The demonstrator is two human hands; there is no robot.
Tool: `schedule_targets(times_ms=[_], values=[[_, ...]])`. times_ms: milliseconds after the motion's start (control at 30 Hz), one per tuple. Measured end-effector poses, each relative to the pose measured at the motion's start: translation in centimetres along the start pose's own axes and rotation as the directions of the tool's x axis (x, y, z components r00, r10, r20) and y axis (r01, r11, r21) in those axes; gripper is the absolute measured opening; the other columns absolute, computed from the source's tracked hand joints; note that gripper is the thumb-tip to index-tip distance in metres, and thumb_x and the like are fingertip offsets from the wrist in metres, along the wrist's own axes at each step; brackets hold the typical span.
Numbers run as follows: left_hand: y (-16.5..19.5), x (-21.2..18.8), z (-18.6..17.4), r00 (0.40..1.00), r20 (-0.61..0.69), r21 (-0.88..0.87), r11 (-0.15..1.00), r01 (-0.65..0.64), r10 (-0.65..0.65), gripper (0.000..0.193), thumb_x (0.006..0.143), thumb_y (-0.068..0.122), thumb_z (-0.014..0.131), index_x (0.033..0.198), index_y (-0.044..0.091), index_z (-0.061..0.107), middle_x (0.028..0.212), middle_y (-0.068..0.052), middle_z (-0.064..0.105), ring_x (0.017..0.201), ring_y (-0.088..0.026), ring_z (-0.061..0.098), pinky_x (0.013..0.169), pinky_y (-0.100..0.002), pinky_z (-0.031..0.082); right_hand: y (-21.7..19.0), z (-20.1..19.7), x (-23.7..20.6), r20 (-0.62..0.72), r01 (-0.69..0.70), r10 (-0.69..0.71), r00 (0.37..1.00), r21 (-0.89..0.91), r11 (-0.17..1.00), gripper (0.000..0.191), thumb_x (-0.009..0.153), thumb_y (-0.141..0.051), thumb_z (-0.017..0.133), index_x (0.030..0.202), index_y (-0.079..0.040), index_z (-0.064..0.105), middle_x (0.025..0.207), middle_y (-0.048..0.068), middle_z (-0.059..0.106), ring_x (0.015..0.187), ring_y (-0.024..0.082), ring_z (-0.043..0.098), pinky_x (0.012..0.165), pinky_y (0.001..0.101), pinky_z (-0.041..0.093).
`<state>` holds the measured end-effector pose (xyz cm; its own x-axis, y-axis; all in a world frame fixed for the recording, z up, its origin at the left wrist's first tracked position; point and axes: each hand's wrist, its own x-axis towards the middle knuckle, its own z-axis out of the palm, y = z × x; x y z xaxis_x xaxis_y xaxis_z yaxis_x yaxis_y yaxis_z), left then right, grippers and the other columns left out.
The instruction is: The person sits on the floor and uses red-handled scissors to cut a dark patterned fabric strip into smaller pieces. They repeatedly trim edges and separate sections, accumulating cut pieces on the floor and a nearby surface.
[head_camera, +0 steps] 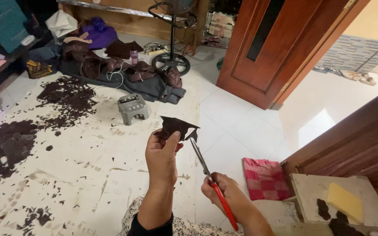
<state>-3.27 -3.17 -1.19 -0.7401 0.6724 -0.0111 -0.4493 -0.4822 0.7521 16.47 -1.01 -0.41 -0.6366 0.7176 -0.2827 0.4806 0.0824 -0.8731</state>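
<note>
My left hand (162, 158) pinches a small dark brown leather piece (176, 126) with a jagged outline, held up in front of me. My right hand (225, 193) grips red-handled scissors (210, 180); their metal blades point up toward the lower right edge of the leather piece. Whether the blades touch the piece I cannot tell.
Dark leather scraps (64, 99) and a pile of cut pieces (4, 144) litter the stained tile floor at left. A small grey stool (132, 107), a heap of brown leather on grey cloth (123, 72), a fan stand (170, 61), a red checked cloth (265, 178), a yellow sponge (344, 201) and a wooden door (281, 43) surround me.
</note>
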Motion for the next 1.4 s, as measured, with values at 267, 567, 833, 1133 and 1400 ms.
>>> schedule_targets(times_ms=[267,567,833,1133,1400], values=[[-1.8,-1.9,1.2,0.986,0.14,0.071,0.994,0.083,-0.092,0.021,0.086,0.008,0.079,0.103,0.004,0.067,0.087,0.001,0.067,0.076,-0.006,0.058,0.067,-0.023,0.046,1.5,0.8,1.0,-0.117,0.087,-0.083,0.99,0.032,0.996,0.057,0.09,-0.061,0.058,0.098,-0.005,0.064,0.078,0.006,0.06,0.067,0.015,0.061,0.061,0.0317,0.053],[-2.6,-2.0,1.9,0.976,0.157,0.093,0.986,0.136,-0.149,0.016,0.086,0.006,0.078,0.098,0.003,0.067,0.082,-0.001,0.068,0.072,-0.006,0.058,0.065,-0.023,0.045,1.7,-0.1,1.2,-0.134,0.005,0.0,0.991,0.04,0.999,0.062,0.088,-0.066,0.053,0.097,-0.005,0.065,0.069,0.003,0.055,0.061,0.013,0.058,0.057,0.0312,0.053],[-2.6,-2.3,2.4,0.984,0.112,0.056,0.99,0.129,-0.135,0.013,0.087,0.006,0.076,0.095,0.005,0.067,0.081,-0.001,0.069,0.074,-0.008,0.061,0.066,-0.025,0.045,2.1,0.9,1.6,-0.149,0.018,0.019,0.989,0.238,0.971,0.056,0.09,-0.063,0.056,0.087,-0.007,0.062,0.055,-0.004,0.045,0.046,0.008,0.044,0.043,0.0263,0.038],[-2.6,-2.5,2.8,0.981,0.101,0.066,0.985,0.158,-0.164,0.013,0.087,0.009,0.076,0.094,0.006,0.066,0.083,-0.001,0.071,0.074,-0.008,0.062,0.068,-0.026,0.046,3.0,1.2,2.0,-0.202,0.091,-0.046,0.978,0.224,0.97,0.057,0.091,-0.061,0.059,0.079,-0.006,0.06,0.054,-0.006,0.042,0.046,0.005,0.039,0.041,0.0251,0.033],[-2.1,-2.0,2.3,0.979,0.1,0.088,0.981,0.172,-0.18,0.014,0.087,0.008,0.074,0.097,0.007,0.066,0.087,-0.001,0.071,0.073,-0.007,0.062,0.064,-0.026,0.048,3.2,0.4,1.8,-0.173,0.068,-0.055,0.983,0.069,0.995,0.062,0.093,-0.064,0.058,0.073,-0.004,0.056,0.055,-0.005,0.042,0.049,0.006,0.038,0.044,0.0268,0.033]])
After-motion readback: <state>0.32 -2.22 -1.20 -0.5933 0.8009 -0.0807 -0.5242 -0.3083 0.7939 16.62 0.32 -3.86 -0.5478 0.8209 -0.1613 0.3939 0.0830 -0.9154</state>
